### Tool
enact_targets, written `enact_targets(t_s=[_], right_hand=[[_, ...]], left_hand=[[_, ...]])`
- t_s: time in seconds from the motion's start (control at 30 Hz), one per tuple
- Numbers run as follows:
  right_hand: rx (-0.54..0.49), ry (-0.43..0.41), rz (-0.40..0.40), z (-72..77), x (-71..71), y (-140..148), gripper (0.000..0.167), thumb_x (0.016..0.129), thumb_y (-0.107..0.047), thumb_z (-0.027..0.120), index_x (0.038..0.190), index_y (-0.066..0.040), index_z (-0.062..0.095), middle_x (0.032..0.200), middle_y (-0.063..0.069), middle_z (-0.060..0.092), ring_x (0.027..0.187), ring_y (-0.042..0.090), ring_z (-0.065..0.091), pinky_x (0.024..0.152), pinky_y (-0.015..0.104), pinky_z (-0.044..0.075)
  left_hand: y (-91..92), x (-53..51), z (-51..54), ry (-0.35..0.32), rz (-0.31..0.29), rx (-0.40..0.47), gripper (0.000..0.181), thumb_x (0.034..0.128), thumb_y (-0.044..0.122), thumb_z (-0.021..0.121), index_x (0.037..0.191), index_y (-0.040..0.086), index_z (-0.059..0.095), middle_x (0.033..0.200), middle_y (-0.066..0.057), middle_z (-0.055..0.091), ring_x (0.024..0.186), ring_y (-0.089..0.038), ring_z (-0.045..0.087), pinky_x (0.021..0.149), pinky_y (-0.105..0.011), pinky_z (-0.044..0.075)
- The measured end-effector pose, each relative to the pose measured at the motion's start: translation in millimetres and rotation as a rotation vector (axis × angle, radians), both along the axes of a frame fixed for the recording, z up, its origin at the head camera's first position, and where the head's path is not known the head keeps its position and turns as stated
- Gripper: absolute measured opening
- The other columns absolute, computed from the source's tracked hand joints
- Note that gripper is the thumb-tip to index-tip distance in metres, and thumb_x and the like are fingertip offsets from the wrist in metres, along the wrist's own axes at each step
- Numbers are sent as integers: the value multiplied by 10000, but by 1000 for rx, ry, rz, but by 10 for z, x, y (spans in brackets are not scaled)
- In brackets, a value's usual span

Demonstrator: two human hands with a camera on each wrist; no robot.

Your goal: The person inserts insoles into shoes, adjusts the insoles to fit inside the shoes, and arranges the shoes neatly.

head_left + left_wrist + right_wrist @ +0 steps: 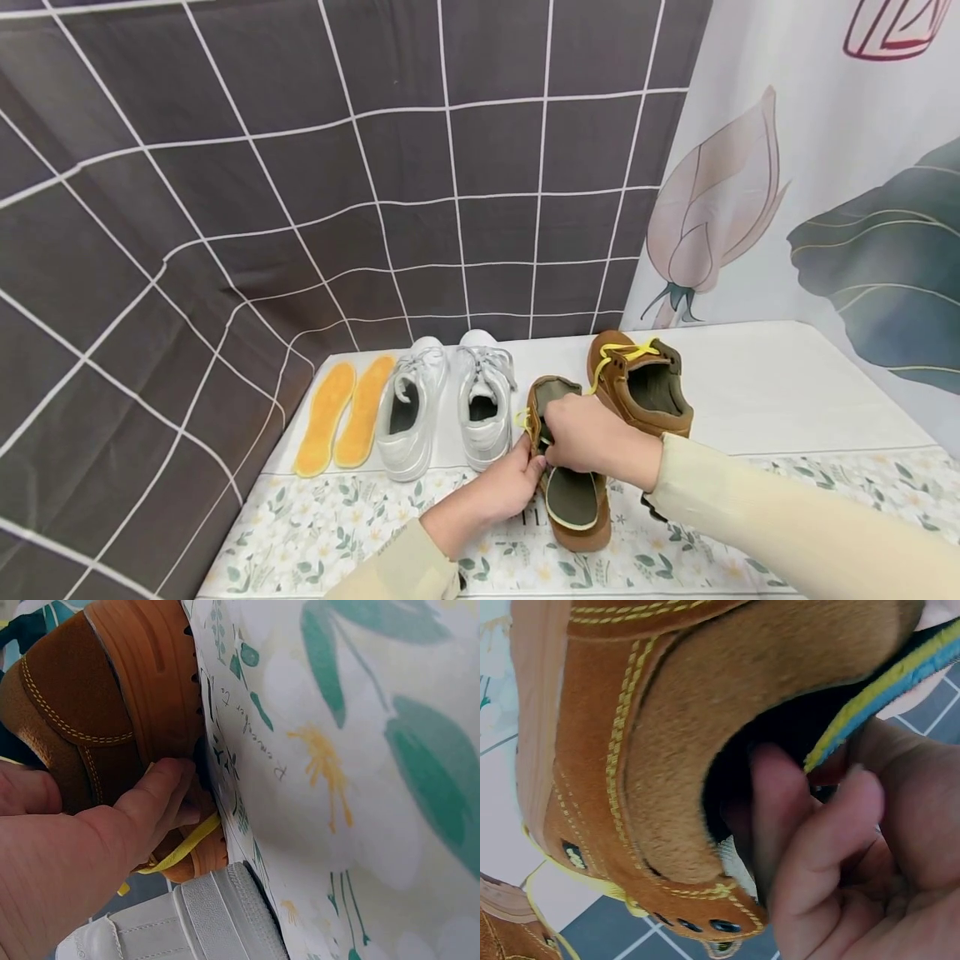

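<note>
Partly inside brown shoe (667,765) — right hand (588,433).

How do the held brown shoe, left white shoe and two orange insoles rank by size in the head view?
1. Held brown shoe, though nearness may enlarge it
2. Left white shoe
3. Left orange insole, right orange insole: alike

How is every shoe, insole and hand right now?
Two flat orange insoles, outside the shoes.
Two white lace-up sneakers, upright, laced.
Nearer brown suede shoe with yellow laces, upright.
Dark insole with yellow-and-blue edge, partly inside that shoe.
Farther matching brown suede shoe, upright, not held.
Left hand, gripping the nearer shoe's side.
Right hand, fingers in its opening; grip unclear.
</note>
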State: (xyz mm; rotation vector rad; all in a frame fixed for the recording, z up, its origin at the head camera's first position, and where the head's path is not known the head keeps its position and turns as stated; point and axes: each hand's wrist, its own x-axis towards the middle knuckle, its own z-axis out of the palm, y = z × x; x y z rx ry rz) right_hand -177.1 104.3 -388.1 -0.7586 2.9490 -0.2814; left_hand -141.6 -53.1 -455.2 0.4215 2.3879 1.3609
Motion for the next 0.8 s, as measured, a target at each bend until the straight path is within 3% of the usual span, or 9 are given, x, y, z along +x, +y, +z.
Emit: enact_targets(t_s=[0.27,0.6,0.8], right_hand=[[37,45,5,-79,-68,-36,268,757,-155,780,610,-145,556,589,17,545,532,184,504,499,362,453],[186,249,-13,-257,-78,-100,204,790,-163,772,654,-142,622,620,55,621,562,275,608,473,458,501],[192,388,18,-368,-47,-98,224,786,-135,769,629,-156,610,576,20,601,528,220,602,473,425,511]], left_hand=[[10,9,3,30,13,-11,537,1080,260,416,1548,37,278,1502,-208,461,1406,-334,401,1165,-501,320],[32,17,-6,25,35,-28,550,1075,257,435,1550,28,280,1497,-219,466,1399,-344,412,1156,-505,331],[27,17,-1,-3,53,0,576,1076,248,430,1566,12,242,1531,-243,412,1429,-366,366,1176,-524,291]])
